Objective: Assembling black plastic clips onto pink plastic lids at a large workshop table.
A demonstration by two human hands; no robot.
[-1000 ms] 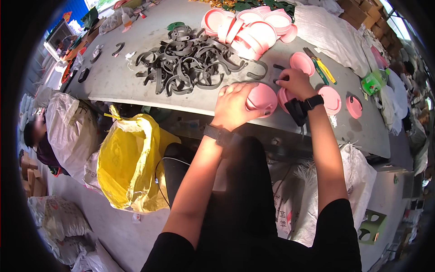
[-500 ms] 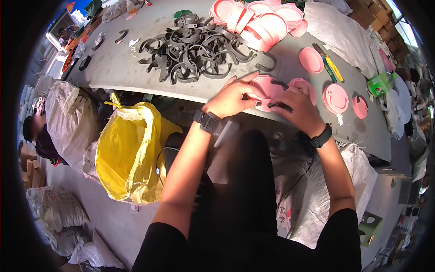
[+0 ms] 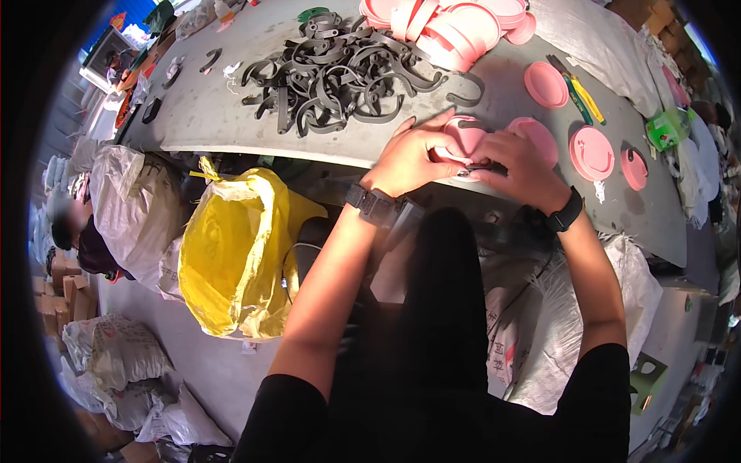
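At the table's near edge, my left hand (image 3: 413,160) grips a pink round lid (image 3: 465,133) by its left side, fingers behind it and thumb in front. My right hand (image 3: 525,166) is closed at the lid's right side, its fingers pressing a dark grey curved strip (image 3: 485,166) against the lid's near edge. Its far end shows as a dark piece at the lid's top; my fingers hide the rest. Behind my right hand lies another pink lid (image 3: 538,139). A loose dark grey curved strip (image 3: 466,91) rests just beyond my left fingers.
A heap of dark grey curved strips (image 3: 332,77) covers the table's middle, with stacked pink lids (image 3: 455,31) behind. To the right lie more pink lids (image 3: 592,153), yellow- and green-handled tools (image 3: 580,96) and a green bottle (image 3: 668,129). A yellow sack (image 3: 224,262) stands open below the table's left.
The view has shifted slightly, moving the scene rightward. My hands have drawn closer together around the pink lid, and my right fingers now cover more of the dark strip.
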